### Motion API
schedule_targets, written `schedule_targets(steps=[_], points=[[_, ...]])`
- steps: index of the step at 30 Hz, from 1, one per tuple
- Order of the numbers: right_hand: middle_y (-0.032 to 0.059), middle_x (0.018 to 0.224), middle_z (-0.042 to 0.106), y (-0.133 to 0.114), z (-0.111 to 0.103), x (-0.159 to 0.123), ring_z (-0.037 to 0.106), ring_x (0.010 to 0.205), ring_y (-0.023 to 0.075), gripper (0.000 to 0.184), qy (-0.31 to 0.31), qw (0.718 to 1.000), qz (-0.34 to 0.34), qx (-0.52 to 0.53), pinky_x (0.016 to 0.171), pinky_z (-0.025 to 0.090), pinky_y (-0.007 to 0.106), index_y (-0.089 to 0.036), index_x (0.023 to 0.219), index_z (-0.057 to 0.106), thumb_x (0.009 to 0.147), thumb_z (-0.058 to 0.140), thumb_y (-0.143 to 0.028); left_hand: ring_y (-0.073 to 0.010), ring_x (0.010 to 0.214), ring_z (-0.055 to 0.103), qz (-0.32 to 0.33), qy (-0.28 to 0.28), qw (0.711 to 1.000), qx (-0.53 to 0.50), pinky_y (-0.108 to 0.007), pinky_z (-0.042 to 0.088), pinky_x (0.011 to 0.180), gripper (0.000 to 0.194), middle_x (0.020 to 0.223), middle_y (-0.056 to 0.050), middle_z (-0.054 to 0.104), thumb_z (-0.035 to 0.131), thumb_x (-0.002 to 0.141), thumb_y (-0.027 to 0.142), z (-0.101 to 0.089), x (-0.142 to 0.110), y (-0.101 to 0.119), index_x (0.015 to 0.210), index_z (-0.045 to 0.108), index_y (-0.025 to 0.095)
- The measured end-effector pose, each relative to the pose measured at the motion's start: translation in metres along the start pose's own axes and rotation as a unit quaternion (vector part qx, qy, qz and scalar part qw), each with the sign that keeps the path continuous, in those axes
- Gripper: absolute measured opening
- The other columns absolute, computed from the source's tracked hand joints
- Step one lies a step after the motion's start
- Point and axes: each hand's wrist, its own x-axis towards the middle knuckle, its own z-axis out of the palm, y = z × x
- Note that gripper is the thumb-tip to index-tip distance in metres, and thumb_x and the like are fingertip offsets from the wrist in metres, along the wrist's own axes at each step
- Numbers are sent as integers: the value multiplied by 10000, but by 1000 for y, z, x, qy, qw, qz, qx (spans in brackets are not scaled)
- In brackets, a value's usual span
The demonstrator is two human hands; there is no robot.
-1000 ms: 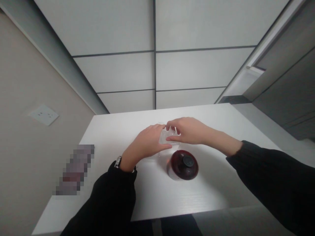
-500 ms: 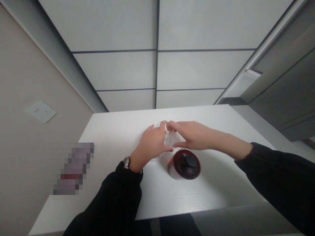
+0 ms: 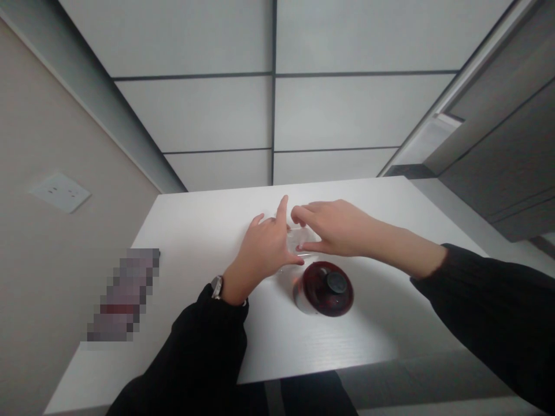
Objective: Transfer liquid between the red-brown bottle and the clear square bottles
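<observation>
My left hand (image 3: 263, 249) is spread, its index finger (image 3: 282, 209) raised high, while my right hand (image 3: 336, 228) reaches across with fingers curved, fingertips nearly meeting my left.

Two hands (image 3: 264, 251) (image 3: 342, 228), one clear plastic container (image 3: 301, 240), one dark red jar (image 3: 324, 289).

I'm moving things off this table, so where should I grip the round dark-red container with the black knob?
Grip the round dark-red container by its rounded side wall, with your right hand coming from the near side. The round body suits a wrap-around hold, the small black knob looks less secure, and the clear plastic container sits just beyond it.
</observation>
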Motion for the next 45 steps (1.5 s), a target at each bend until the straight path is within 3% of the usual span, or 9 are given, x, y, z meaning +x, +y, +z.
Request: schedule_targets(steps=[4, 9, 13, 17, 23, 27, 31, 38, 45], points=[[72, 1223, 742, -3, -2, 0, 716, 1050, 247, 300, -20, 998, -47, -24, 730, 394, 303, -228, 1205, 650, 917, 701, -157, -353, 1329, 685, -11, -6, 1000, 20, -544, 323, 1255, 1472, 1245, -161, 797, 951, 725, 513, 2, 0, -1, 1679, -75, 62], [88, 1096, 761, -4, 2, 1, 723, 877, 239, 293, -18, 996, -29, -86, 656, 347, 310, -205, 1255, 665, 978, 698, -293, -354, 1325, 686, 10, 6, 1000, 27, -547, 355, 1224, 1514, 1277, -164, 789, 937, 735, 547, 3, 0, -4, 1675, -158, 90], [44, 1275, 730, 2, 1, 2, 731, 920, 182, 327, -42, 990, -110, -79, 697, 376, 297, -249, 1140, 723, 923, 628, -23, -349, 1318, 687, -2, 1, 1000, 31, -531, 353, 1228, 1528, 1279, -166, 787, 951, 726, 533, 2, 1, -4, 1677, -161, 92], [99, 1220, 742, 3, 0, 0, 736, 911, 225, 379, -21, 991, -92, -91, 670, 391, 303, -229, 1360, 647, 983, 691, -235, -353, 1319, 684, -13, -5, 999, 38, -530, 355, 1223, 1508, 1218, -170, 801, 950, 730, 532, 1, 1, -2, 1682, -122, 65], [91, 1269, 742, -6, 2, 1, 720, 1072, 245, 287, -10, 991, -106, -83, 711, 429, 302, -219, 1222, 690, 947, 679, -137, -367, 1321, 680, -4, 0, 999, 38, -546, 359, 1222, 1499, 1250, -177, 790, 933, 739, 561, 2, 1, -2, 1680, -122, 60], [91, 1105, 771, -5, 1, 5, 729, 876, 240, 211, -28, 992, -56, -108, 657, 396, 323, -201, 1198, 691, 993, 666, -242, -372, 1296, 691, -8, 1, 999, 44, -533, 378, 1203, 1483, 1221, -177, 796, 923, 748, 566, 1, 1, -3, 1682, -102, 42], [41, 1227, 758, 4, -15, 3, 719, 1094, 228, 248, -10, 990, -138, -35, 806, 467, 317, -238, 1084, 728, 920, 661, -64, -368, 1307, 687, -2, 2, 998, 56, -523, 379, 1206, 1451, 1266, -185, 781, 916, 760, 556, 3, 0, -5, 1686, -78, 46], [36, 1144, 771, 46, -55, -16, 711, 1011, 215, 243, 56, 988, -83, 117, 886, 526, 358, -257, 1164, 730, 962, 649, -364, -368, 1396, 614, 3, -3, 998, 59, -553, 307, 1269, 1398, 1338, -192, 746, 924, 768, 487, 1, -7, -2, 1694, -35, 62], [86, 1137, 755, 95, -8, -5, 679, 939, 204, 431, 95, 959, 32, 266, 918, 538, 392, -213, 1153, 720, 923, 661, -572, -400, 1420, 589, 29, -16, 998, 51, -595, 327, 1270, 1316, 1441, -235, 681, 921, 779, 450, -8, -16, 0, 1709, 64, 89]])
